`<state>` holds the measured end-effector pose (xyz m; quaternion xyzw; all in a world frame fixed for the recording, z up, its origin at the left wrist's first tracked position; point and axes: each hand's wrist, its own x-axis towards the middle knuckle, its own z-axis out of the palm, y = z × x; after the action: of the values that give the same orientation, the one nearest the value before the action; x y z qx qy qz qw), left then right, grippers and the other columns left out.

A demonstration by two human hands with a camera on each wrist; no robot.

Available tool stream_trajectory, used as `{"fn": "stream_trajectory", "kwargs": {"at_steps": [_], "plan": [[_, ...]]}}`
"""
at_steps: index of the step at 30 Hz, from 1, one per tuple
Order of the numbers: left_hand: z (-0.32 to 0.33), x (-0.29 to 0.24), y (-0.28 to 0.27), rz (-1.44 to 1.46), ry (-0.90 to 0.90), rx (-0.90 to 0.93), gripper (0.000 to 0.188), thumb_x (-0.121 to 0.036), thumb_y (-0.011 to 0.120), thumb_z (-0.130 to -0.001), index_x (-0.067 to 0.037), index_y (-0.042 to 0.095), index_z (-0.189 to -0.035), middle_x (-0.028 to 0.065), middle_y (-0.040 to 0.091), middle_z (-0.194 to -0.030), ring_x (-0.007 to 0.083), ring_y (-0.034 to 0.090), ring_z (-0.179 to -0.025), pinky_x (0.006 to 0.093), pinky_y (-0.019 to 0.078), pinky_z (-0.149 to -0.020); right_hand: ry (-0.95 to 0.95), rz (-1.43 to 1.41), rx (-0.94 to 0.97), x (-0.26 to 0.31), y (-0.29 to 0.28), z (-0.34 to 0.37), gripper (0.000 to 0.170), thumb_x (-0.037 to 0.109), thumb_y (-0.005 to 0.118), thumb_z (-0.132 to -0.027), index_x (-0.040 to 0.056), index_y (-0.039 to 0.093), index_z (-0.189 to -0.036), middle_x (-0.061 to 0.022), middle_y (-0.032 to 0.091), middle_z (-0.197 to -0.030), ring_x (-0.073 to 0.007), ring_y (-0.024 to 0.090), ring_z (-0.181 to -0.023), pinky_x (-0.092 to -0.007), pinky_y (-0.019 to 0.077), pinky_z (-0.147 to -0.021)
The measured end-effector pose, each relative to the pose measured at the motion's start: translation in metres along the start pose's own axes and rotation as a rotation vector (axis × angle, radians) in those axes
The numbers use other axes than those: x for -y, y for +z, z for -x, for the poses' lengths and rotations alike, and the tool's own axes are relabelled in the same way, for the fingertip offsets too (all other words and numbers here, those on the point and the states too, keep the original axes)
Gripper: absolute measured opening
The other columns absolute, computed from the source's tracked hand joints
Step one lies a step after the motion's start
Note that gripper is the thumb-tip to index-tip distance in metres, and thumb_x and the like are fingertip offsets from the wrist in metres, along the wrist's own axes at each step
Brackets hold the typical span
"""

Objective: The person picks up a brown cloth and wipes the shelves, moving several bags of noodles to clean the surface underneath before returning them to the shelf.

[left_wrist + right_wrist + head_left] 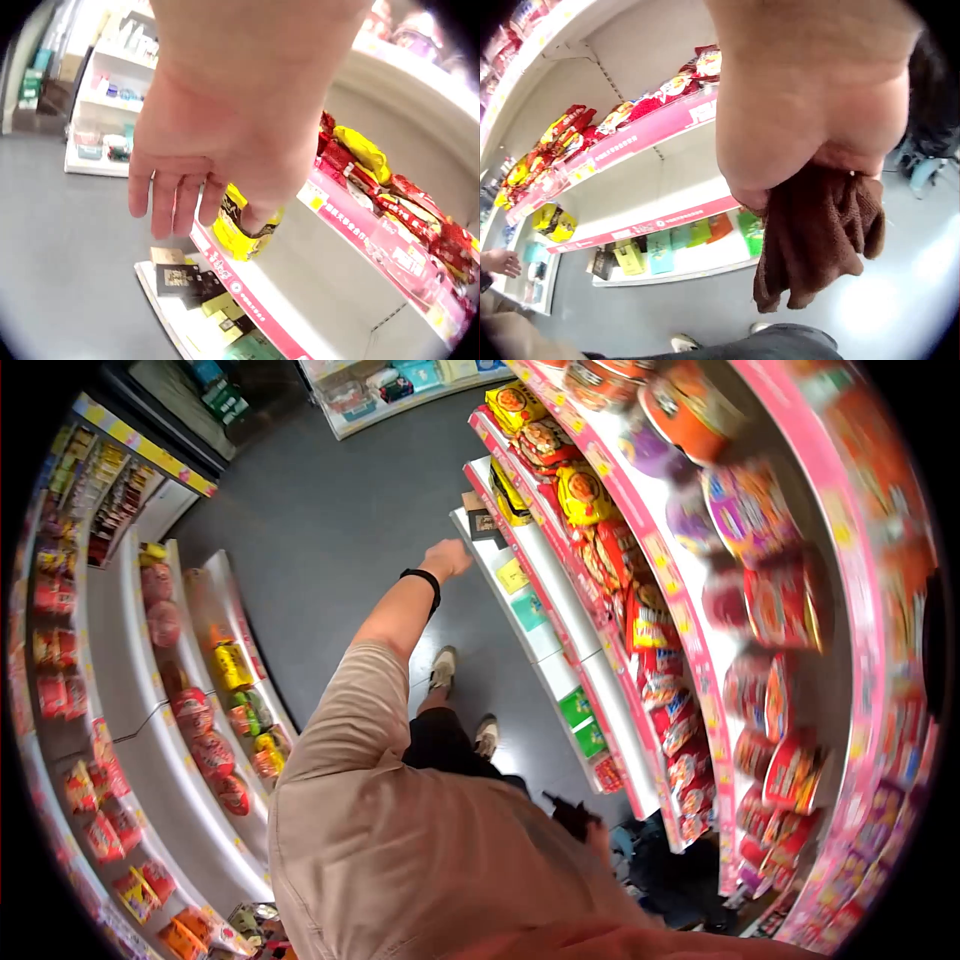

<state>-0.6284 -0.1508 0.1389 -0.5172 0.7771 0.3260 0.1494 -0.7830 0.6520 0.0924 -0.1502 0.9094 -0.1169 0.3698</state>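
Observation:
My left hand (447, 560) reaches out beside the low end of the right-hand shelf, a dark band on its wrist. Its fingers hang loosely in the left wrist view, holding nothing, and its thumb overlaps a yellow packet (238, 234) on a shelf there. Small boxes, among them a black box (178, 280), lie on the bottom shelf below that hand. A crumpled brown cloth (817, 232) hangs from my right hand (810, 142), its top gathered in the curled fingers. In the head view the right hand (598, 840) is low by the body, partly hidden by the shirt.
Tiered shelves with pink edging (640, 550) run along the right, stocked with red snack packets (668, 670) and instant noodle tubs (745, 510). Curved white shelves (190, 760) line the left side. Grey floor (320, 540) lies between, with another shelf unit (400, 390) at the far end.

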Motion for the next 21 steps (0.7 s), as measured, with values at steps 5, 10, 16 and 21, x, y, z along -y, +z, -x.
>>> {"fn": "stream_trajectory", "kwargs": {"at_steps": [5, 10, 16, 21], "plan": [[-0.153, -0.006, 0.032, 0.266, 0.044, -0.092, 0.053, -0.043, 0.052, -0.088, -0.001, 0.057, -0.12, 0.0208, 0.059, -0.122, 0.0359, 0.057, -0.112, 0.0445, 0.0469, -0.094, 0.441, -0.037, -0.032, 0.005, 0.008, 0.077, 0.04, 0.031, 0.059, -0.081, -0.0021, 0.064, -0.102, -0.0222, 0.067, -0.095, -0.0291, 0.064, -0.089, -0.0417, 0.0488, -0.076], [-0.257, -0.035, 0.046, 0.677, 0.038, -0.111, 0.067, -0.047, 0.054, -0.087, 0.011, 0.048, -0.12, 0.0286, 0.06, -0.115, 0.0391, 0.058, -0.108, 0.0434, 0.0466, -0.093, 0.531, -0.056, 0.047, 0.094, 0.002, 0.078, 0.039, 0.03, 0.058, -0.081, -0.002, 0.064, -0.102, -0.0216, 0.067, -0.095, -0.0287, 0.064, -0.089, -0.0413, 0.0486, -0.076], [-0.29, -0.059, 0.046, 0.709, 0.048, -0.135, 0.057, -0.043, 0.058, -0.084, 0.007, 0.056, -0.112, 0.0278, 0.063, -0.106, 0.0387, 0.061, -0.104, 0.0422, 0.0496, -0.086, 0.512, -0.081, 0.084, 0.157, 0.003, 0.035, 0.038, 0.03, 0.058, -0.081, -0.0018, 0.064, -0.102, -0.021, 0.067, -0.095, -0.0283, 0.063, -0.089, -0.0407, 0.0483, -0.076], [-0.369, -0.05, 0.111, 0.427, 0.336, -0.216, 0.044, -0.038, 0.055, -0.087, 0.004, 0.067, -0.092, 0.0243, 0.066, -0.097, 0.0377, 0.063, -0.095, 0.0435, 0.0501, -0.081, 0.467, -0.077, 0.106, 0.187, -0.002, 0.008, 0.037, 0.029, 0.058, -0.081, -0.0016, 0.063, -0.102, -0.0204, 0.066, -0.094, -0.0279, 0.063, -0.089, -0.0403, 0.0481, -0.076]]}}
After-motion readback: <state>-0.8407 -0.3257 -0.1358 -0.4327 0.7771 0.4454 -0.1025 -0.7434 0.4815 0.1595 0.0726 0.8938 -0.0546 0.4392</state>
